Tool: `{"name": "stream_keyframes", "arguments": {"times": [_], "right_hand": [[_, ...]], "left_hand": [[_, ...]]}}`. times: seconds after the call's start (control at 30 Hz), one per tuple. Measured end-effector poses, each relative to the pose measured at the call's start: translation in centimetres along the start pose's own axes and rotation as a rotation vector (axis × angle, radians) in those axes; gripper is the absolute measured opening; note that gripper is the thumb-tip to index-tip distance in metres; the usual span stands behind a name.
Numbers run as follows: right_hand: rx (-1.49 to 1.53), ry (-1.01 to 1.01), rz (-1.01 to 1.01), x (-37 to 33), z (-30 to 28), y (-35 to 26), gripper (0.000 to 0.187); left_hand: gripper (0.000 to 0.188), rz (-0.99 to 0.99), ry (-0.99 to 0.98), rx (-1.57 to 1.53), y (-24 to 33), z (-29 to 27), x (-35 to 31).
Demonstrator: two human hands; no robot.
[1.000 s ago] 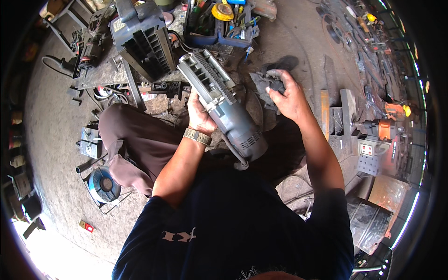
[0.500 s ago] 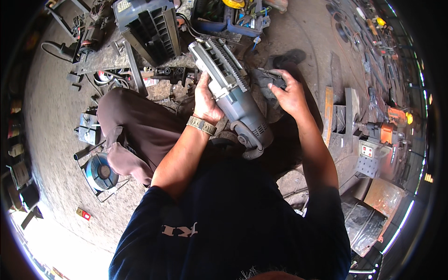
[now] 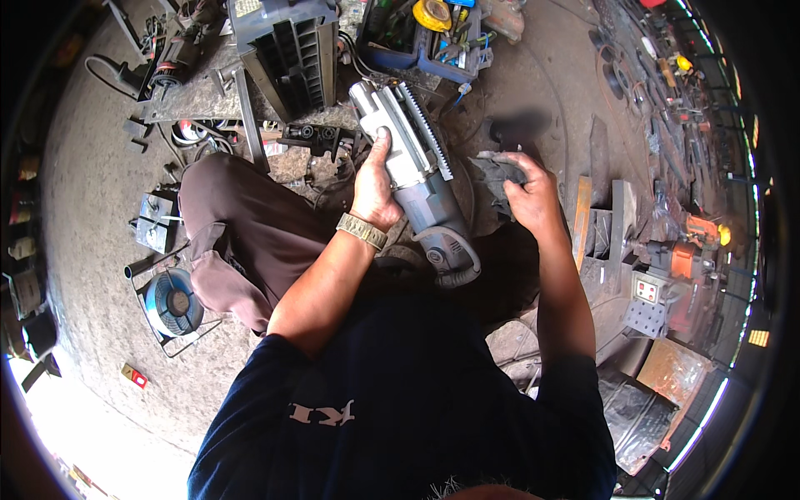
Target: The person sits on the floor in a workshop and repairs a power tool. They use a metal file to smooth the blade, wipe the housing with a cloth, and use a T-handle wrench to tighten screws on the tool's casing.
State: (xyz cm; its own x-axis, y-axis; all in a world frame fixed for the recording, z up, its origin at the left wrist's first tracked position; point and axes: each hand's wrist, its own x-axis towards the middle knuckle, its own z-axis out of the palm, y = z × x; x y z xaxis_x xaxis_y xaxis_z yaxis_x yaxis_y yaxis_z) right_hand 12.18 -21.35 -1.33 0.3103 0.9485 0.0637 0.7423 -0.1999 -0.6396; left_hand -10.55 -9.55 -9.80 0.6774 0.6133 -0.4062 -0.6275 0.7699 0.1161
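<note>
A drill motor unit [image 3: 427,200] lies tilted over my lap, with a silvery upper body, a toothed rack along its right side and a dark grey motor housing with a looped cable at the lower end. My left hand [image 3: 377,187] is wrapped around its left side, thumb on the silvery part. To the right of the motor unit, apart from it, my right hand [image 3: 533,192] pinches a crumpled dark grey rag [image 3: 497,177]. Beyond my left knee stands a grey-blue drill stand [image 3: 283,54] with a ribbed open frame.
An open blue toolbox [image 3: 392,57] with hand tools and a yellow tape measure [image 3: 432,14] sits at the far side. Left of me are a blue round fan [image 3: 174,302] and a small metal box [image 3: 156,222]. Metal bars [image 3: 581,218] and an orange machine [image 3: 683,260] lie to the right.
The motor unit has rolled in my left hand, so its smooth silvery face shows more and the rack sits at the right edge. My right hand with the rag has shifted slightly right and nearer.
</note>
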Motion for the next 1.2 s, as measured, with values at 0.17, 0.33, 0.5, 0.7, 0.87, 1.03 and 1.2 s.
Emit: {"name": "stream_keyframes", "arguments": {"times": [0.17,0.33,0.5,0.7,0.87,1.03,1.2], "right_hand": [[0.030,-0.050,-0.139,-0.6,-1.7,-1.4,0.042],[-0.096,-0.163,-0.489,-0.6,-1.6,-7.0,0.050],[-0.364,-0.344,-0.616,1.1,0.9,-9.5,0.033],[-0.675,-0.222,-0.396,0.9,-2.6,-8.3,0.026],[-0.497,-0.214,-0.339,0.4,-2.0,-9.5,0.036],[-0.625,-0.348,-0.232,0.7,-1.0,-7.7,0.033],[-0.389,-0.056,-0.197,4.4,-1.9,-11.1,0.041]], "left_hand": [[0.047,0.030,0.049,0.039,0.0,-0.1,0.2],[0.045,0.047,0.067,0.067,0.0,0.2,0.0],[0.045,0.046,0.051,0.105,-0.3,-0.3,0.3],[0.048,0.039,0.065,0.136,-0.4,0.2,0.0],[0.047,0.060,0.084,0.150,-0.5,0.1,0.2],[0.046,0.087,0.101,0.178,-0.9,0.0,0.3],[0.045,0.109,0.108,0.210,-0.9,-0.9,1.1]]}}
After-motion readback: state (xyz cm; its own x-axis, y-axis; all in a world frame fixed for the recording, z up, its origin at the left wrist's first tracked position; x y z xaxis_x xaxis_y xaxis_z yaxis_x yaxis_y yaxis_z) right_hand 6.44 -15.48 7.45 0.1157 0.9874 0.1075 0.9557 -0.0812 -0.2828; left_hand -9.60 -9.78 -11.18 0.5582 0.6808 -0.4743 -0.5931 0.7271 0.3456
